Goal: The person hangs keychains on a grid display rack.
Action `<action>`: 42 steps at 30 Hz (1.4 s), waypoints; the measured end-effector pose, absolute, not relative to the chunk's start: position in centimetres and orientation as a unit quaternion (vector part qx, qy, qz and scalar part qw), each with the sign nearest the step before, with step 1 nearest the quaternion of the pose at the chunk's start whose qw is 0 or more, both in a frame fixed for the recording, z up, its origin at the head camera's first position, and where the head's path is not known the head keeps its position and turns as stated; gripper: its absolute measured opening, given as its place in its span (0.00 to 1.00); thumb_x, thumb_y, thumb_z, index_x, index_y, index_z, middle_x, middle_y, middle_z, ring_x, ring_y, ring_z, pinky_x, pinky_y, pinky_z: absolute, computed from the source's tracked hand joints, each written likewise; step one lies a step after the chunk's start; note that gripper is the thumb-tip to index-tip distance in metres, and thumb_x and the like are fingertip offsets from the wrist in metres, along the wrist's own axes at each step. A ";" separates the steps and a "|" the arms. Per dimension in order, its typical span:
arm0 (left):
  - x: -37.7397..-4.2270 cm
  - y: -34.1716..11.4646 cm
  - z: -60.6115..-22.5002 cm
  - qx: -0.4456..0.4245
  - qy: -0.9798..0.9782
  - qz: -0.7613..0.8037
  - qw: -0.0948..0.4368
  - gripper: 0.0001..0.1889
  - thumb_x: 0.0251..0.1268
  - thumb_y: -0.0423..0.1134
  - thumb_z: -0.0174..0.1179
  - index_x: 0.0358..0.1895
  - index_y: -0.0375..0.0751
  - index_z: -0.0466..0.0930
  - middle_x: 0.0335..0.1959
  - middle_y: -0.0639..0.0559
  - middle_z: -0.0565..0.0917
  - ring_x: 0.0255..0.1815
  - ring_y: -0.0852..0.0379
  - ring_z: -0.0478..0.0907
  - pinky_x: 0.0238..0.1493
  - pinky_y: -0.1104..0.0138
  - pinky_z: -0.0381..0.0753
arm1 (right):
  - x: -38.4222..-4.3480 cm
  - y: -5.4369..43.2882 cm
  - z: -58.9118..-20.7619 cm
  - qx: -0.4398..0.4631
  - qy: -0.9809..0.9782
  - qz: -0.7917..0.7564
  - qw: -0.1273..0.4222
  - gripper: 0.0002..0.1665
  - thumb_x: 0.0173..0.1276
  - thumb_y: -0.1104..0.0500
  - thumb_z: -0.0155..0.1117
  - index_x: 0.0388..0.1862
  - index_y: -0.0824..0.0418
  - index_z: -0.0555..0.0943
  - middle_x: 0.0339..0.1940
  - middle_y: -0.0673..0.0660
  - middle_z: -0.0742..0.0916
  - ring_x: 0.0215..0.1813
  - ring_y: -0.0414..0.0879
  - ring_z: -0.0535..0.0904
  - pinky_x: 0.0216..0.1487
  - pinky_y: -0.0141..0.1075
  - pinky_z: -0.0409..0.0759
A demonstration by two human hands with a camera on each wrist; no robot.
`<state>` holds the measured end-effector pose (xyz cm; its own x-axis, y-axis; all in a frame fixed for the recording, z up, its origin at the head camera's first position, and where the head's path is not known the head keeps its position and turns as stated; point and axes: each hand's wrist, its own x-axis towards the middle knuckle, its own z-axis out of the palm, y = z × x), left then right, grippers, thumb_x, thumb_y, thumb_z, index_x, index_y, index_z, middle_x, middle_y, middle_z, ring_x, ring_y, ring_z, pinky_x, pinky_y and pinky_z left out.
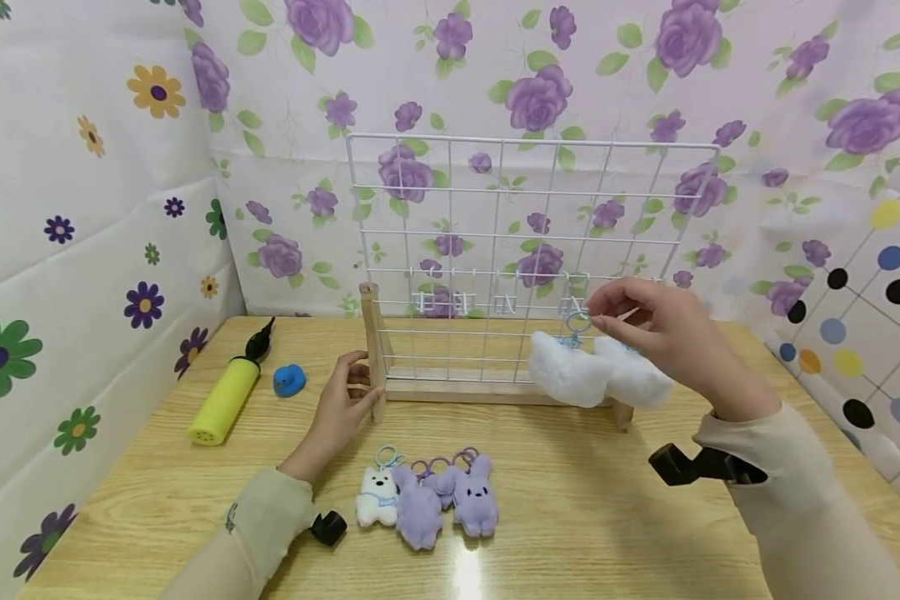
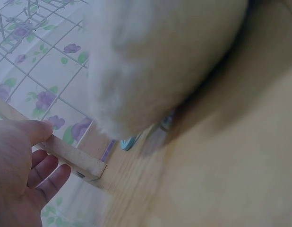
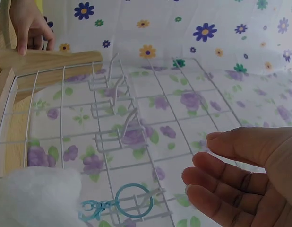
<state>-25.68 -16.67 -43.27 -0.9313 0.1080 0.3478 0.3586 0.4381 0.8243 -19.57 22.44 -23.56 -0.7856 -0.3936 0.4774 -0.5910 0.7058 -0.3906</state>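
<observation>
My left hand (image 1: 343,392) grips the wooden side post (image 1: 373,354) of a white wire grid rack (image 1: 487,242), thumb on its near side. On a white wire hook (image 3: 146,195) of the grid hangs a light-blue ring (image 3: 118,208), clipped to a fluffy white plush keychain (image 1: 566,371). Close beside that ring, my right hand (image 3: 245,175) has its fingers loosely bent and apart, with nothing between them. A second white fluffy plush (image 1: 637,379) hangs to the right, partly behind the right hand. More hooks (image 1: 463,302) line the grid to the left.
Near the front lie a white bear plush (image 1: 377,500) with a blue ring and purple bunny plushes (image 1: 476,500) with purple rings. A yellow hand pump (image 1: 227,400) and a blue rubber duck (image 1: 289,380) are at the left. Floral cloth (image 1: 285,100) hangs behind the wooden table (image 1: 570,517).
</observation>
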 end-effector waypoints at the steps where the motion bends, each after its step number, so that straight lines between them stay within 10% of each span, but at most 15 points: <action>1: -25.7 -16.7 -43.2 -0.139 -0.839 -0.512 0.122 0.30 0.64 0.30 0.61 0.67 0.39 0.58 0.52 0.36 0.75 0.50 0.45 0.75 0.47 0.65 0.79 | -19.4 22.3 -23.6 0.278 -0.902 0.274 0.186 0.05 0.67 0.61 0.63 0.42 0.56 0.82 0.37 0.49 0.87 0.37 0.28 0.77 0.37 0.24 0.79; 18: -25.7 -16.8 -43.5 -0.141 -0.836 -0.515 0.123 0.30 0.64 0.30 0.61 0.67 0.38 0.59 0.52 0.36 0.75 0.50 0.45 0.75 0.47 0.64 0.79 | -18.5 19.9 -27.6 0.333 -0.871 0.300 0.200 0.09 0.64 0.68 0.65 0.42 0.59 0.82 0.38 0.50 0.86 0.38 0.34 0.81 0.37 0.29 0.82; 42: -25.7 -16.7 -43.5 -0.149 -0.835 -0.513 0.133 0.31 0.64 0.30 0.61 0.68 0.38 0.59 0.52 0.36 0.75 0.50 0.45 0.76 0.47 0.64 0.80 | -19.9 16.4 -35.0 0.313 -0.871 0.376 0.051 0.07 0.68 0.58 0.63 0.45 0.53 0.81 0.39 0.50 0.86 0.39 0.37 0.80 0.37 0.31 0.80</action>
